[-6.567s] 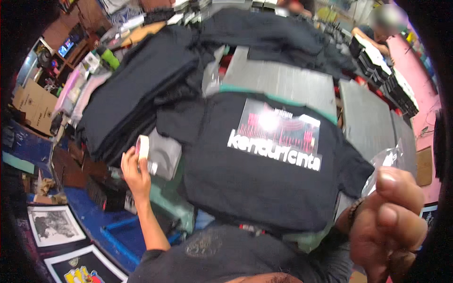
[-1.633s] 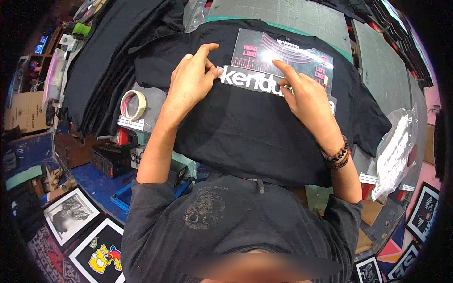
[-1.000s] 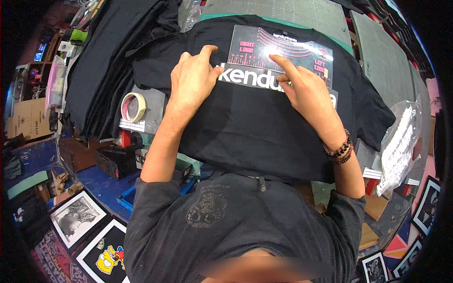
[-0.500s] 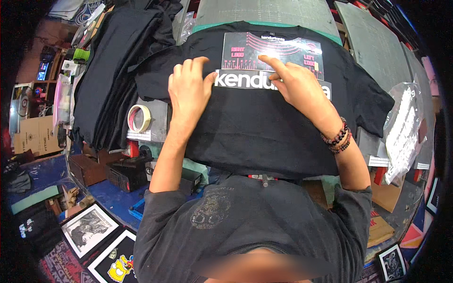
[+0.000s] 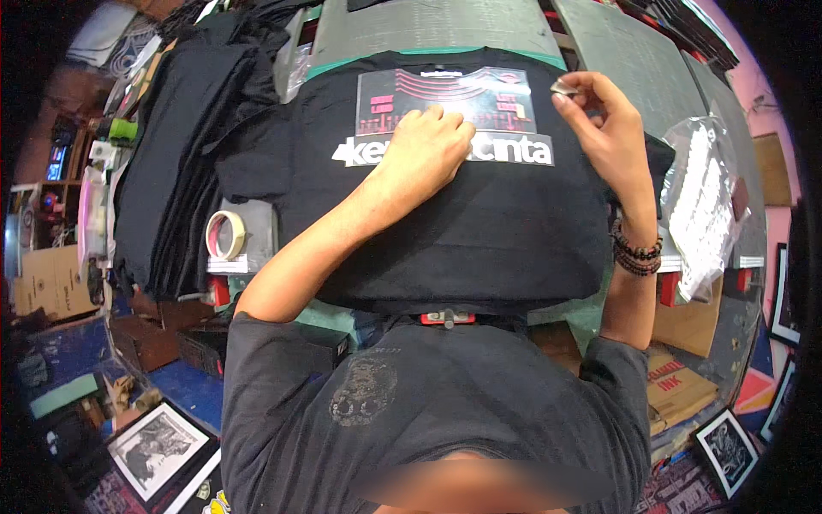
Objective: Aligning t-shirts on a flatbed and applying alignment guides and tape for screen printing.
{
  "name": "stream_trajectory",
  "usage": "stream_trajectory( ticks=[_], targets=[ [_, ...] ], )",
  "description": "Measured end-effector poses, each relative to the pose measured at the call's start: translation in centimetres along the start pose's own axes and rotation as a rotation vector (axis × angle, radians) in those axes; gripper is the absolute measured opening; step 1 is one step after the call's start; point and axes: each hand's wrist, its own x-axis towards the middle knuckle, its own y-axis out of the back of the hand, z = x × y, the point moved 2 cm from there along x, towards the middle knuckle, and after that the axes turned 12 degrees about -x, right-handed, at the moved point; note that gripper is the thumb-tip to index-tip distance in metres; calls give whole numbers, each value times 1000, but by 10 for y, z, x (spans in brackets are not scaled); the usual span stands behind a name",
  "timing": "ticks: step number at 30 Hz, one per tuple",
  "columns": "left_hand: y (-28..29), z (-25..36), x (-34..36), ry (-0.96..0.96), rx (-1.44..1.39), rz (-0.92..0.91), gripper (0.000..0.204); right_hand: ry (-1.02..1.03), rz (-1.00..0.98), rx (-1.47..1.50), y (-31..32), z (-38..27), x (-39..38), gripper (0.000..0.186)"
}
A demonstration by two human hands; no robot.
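Note:
A black T-shirt [image 5: 479, 231] lies flat over a board. On its chest rests a clear transfer sheet [image 5: 445, 103] with pink and white print. My left hand [image 5: 428, 150] presses flat on the middle of that print, fingers together. My right hand [image 5: 599, 124] is raised just off the shirt at the sheet's right edge, thumb and fingers pinching the sheet's upper right corner [image 5: 563, 86], which curls up off the cloth.
A roll of tape [image 5: 226, 235] sits on a small shelf left of the shirt. A pile of black shirts [image 5: 180, 163] covers the left side. A clear plastic bag [image 5: 706, 206] lies at the right, grey cutting mats [image 5: 445, 26] behind, framed pictures [image 5: 158, 437] on the floor.
My left hand slid right from the shirt's left side onto the middle of the print. My right hand left the print and rose to the sheet's right corner, pinching it.

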Motion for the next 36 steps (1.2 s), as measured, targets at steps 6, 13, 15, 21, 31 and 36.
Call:
stream_trajectory(
  ticks=[6,13,15,21,31,36],
  targets=[
    [-22,26,31,-94,-28,-7,11,-229,-228,23,6,35,-26,20],
    [-34,45,62,-141,-156,-39,13,-200,-418,-41,-8,47,-29,23],
    [-36,47,64,-119,-181,-66,17,-222,-458,23,-9,49,-27,27],
    [-35,48,66,-43,-197,-123,24,-181,-471,101,-13,55,-24,48],
    [-30,47,68,-30,-219,-161,27,-129,-542,-162,-25,61,-5,54],
    [-28,48,70,-13,-239,-179,27,-310,-634,-306,-13,74,0,58]
  ],
)
